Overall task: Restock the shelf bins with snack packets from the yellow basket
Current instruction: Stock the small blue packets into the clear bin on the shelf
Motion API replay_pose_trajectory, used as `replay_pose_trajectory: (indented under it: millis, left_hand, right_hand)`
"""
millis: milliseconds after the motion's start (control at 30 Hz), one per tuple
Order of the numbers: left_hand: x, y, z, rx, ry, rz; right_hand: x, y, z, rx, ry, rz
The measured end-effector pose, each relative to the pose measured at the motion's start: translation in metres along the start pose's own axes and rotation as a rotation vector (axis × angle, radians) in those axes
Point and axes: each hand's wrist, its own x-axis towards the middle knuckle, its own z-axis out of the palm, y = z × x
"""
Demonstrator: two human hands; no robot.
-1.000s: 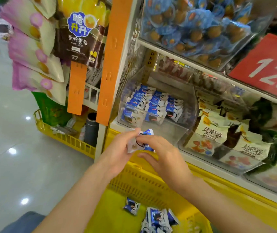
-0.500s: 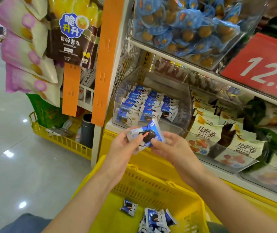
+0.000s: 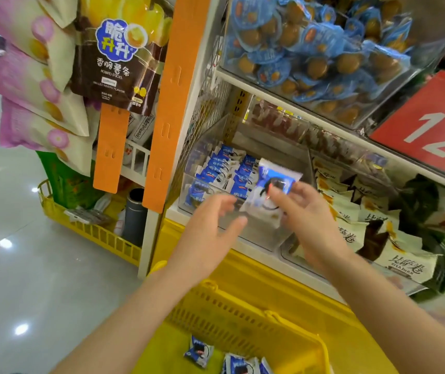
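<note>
Spare packets [image 3: 198,350] are lying in the yellow basket [image 3: 242,314]. Above, the left hand [image 3: 210,225] is hovering, fingers apart and empty. The right hand [image 3: 304,220] is pinching the snack packet [image 3: 272,184] by its lower half over the clear bin [image 3: 259,238]. It is probably light, soft and slick, so best gripped at a seam. It is standing roughly upright, long axis near vertical, face toward the camera.
</note>
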Motion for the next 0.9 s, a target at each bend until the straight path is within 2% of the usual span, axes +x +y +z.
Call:
replay_pose_trajectory:
  millis: [100, 200, 300, 367, 433, 533, 733, 900]
  left_hand:
    - [0.035, -0.002, -0.011, 0.303, 0.067, 0.152]
    - [0.059, -0.016, -0.011, 0.524, 0.006, 0.200]
    - [0.069, -0.038, -0.007, 0.690, -0.030, 0.245]
    - [0.071, -0.048, -0.004, 0.712, -0.006, 0.289]
    - [0.072, -0.053, -0.004, 0.713, 0.011, 0.319]
    - [0.074, -0.054, -0.005, 0.694, 0.025, 0.356]
    - [0.072, -0.050, -0.005, 0.699, 0.035, 0.363]
    - [0.071, -0.049, -0.003, 0.725, 0.028, 0.324]
  right_hand:
    - [0.043, -0.016, -0.015, -0.222, 0.032, -0.161]
    - [0.088, -0.014, -0.019, -0.577, 0.015, -0.218]
    - [0.118, 0.001, -0.013, -0.857, -0.156, -0.237]
    - [0.131, 0.014, -0.006, -0.972, -0.307, -0.254]
    - [0.139, 0.027, 0.001, -1.005, -0.413, -0.238]
    - [0.147, 0.042, 0.009, -1.019, -0.481, -0.239]
    - [0.150, 0.057, 0.018, -0.987, -0.378, -0.336]
    - [0.145, 0.052, 0.019, -1.002, -0.370, -0.320]
